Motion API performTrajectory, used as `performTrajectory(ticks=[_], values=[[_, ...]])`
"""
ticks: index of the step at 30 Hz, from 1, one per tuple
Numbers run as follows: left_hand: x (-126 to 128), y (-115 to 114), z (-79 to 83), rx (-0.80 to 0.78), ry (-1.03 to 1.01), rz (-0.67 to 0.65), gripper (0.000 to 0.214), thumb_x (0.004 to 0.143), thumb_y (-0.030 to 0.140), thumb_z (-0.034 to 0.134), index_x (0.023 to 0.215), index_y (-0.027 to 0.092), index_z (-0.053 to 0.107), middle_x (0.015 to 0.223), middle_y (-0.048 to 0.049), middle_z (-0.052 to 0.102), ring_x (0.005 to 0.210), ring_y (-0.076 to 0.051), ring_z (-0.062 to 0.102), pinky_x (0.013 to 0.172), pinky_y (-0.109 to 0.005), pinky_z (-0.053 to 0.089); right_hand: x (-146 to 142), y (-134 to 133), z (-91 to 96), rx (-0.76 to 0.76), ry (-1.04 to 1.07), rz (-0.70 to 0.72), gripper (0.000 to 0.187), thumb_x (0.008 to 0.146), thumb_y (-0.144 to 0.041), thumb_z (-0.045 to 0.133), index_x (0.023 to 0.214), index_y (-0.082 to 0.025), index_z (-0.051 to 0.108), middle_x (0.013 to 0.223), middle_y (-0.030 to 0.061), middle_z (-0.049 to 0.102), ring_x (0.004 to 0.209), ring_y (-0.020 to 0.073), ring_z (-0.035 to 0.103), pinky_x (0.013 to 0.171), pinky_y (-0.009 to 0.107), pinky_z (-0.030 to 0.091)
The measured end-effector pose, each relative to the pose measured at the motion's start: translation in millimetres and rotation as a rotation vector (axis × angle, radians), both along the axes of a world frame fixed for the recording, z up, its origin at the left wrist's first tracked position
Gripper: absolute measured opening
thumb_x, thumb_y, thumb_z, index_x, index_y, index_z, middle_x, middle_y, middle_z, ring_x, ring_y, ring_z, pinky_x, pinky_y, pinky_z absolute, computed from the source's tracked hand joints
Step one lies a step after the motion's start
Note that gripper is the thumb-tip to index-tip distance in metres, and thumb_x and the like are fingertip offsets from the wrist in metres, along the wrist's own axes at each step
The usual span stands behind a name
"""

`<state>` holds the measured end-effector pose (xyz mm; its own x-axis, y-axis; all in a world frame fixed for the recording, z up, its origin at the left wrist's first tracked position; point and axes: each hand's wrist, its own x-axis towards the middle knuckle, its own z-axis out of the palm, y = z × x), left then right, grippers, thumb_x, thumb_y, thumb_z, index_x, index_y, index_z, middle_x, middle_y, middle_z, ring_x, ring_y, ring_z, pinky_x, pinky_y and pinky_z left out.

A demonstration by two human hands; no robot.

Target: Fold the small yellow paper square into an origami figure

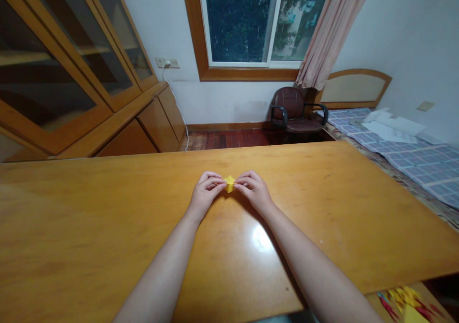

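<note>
A small piece of folded yellow paper (230,184), with pointed corners, is held between both hands above the middle of the wooden table (125,227). My left hand (208,191) pinches its left side between thumb and fingers. On the opposite side, my right hand (254,190) grips it in the same way, fingertips closed. The fingertips hide parts of the paper's edges. Both forearms reach forward over the tabletop from the bottom of the view.
At the lower right corner, yellow and red folded pieces (407,299) lie on a lower surface. A brown armchair (289,110) stands beyond the table's far edge. A bed (405,141) is on the right, a glass-door cabinet (71,65) on the left.
</note>
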<state>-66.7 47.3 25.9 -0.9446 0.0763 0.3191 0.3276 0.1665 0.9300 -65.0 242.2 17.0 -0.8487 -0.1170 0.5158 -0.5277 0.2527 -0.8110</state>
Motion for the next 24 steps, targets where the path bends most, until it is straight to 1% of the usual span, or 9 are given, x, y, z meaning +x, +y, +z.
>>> performTrajectory(ticks=[4,6,13,20,24], values=[[-1.6,-1.1,-2.3,-0.052,0.055,-0.02,0.013,0.078,0.034,0.072,0.079,0.021,0.073,0.087,-0.0032,0.06,0.084,-0.016,0.06,0.075,-0.027,0.051,0.7,0.3,1.2,0.032,0.013,0.026,0.009,0.085,-0.028,0.068,0.087,-0.021,0.074,0.085,0.005,0.066,0.081,0.0171,0.063,0.072,0.028,0.051],[-1.8,-1.4,-2.3,-0.075,0.076,-0.019,0.012,0.079,0.032,0.071,0.08,0.021,0.073,0.084,-0.0028,0.061,0.082,-0.016,0.06,0.074,-0.026,0.05,1.0,0.4,2.0,0.044,0.019,0.027,0.007,0.085,-0.025,0.069,0.087,-0.021,0.074,0.084,0.0047,0.067,0.08,0.017,0.063,0.071,0.028,0.051],[-0.1,0.0,0.9,-0.125,0.091,-0.049,0.009,0.081,0.03,0.069,0.081,0.021,0.073,0.083,-0.0025,0.065,0.08,-0.015,0.061,0.073,-0.026,0.049,1.1,0.2,2.9,0.078,0.071,0.016,0.004,0.084,-0.021,0.069,0.085,-0.021,0.073,0.082,0.0041,0.068,0.078,0.0171,0.063,0.072,0.029,0.051],[0.2,1.1,-1.6,-0.215,0.121,-0.046,0.011,0.083,0.03,0.067,0.083,0.02,0.072,0.084,-0.0032,0.067,0.08,-0.016,0.063,0.075,-0.027,0.05,3.3,-1.4,7.7,0.129,0.096,0.006,0.006,0.086,-0.022,0.066,0.086,-0.021,0.072,0.082,0.0046,0.068,0.077,0.0168,0.063,0.071,0.029,0.051],[0.0,1.3,-3.6,-0.237,0.143,-0.031,0.01,0.084,0.029,0.065,0.084,0.021,0.072,0.088,-0.0038,0.069,0.085,-0.017,0.064,0.08,-0.029,0.05,4.2,-2.3,7.2,0.161,0.109,0.002,0.008,0.088,-0.023,0.063,0.087,-0.021,0.071,0.083,0.0047,0.067,0.077,0.0165,0.063,0.071,0.029,0.051]])
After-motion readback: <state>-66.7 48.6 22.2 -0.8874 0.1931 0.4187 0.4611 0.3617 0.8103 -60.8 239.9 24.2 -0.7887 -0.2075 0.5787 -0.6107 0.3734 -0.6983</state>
